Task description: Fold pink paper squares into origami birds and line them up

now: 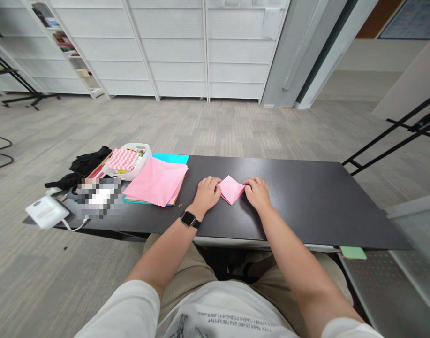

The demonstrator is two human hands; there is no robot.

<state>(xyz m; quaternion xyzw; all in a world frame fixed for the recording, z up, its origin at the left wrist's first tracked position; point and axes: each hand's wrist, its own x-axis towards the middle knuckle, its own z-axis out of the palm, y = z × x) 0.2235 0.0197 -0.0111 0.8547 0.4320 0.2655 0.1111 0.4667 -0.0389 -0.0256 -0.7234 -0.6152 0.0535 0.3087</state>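
A small folded pink paper (230, 189), diamond-shaped with crease lines, lies on the dark table in front of me. My left hand (208, 193) pinches its left corner, fingers curled over the edge. At the opposite corner, my right hand (257, 191) grips the paper between thumb and fingers. A black smartwatch (189, 218) is strapped round my left wrist. Left of my left hand is a stack of large pink sheets (159, 180), with blue and tan sheets showing under it.
The dark tabletop (313, 202) stretches to the right. At its left end are a white basket (143, 162) with a pink zigzag cloth (124, 159), black cloth (90, 159), a white device (47, 212) with a cable, and a blurred-out item. A green paper (353, 253) pokes out below the front edge.
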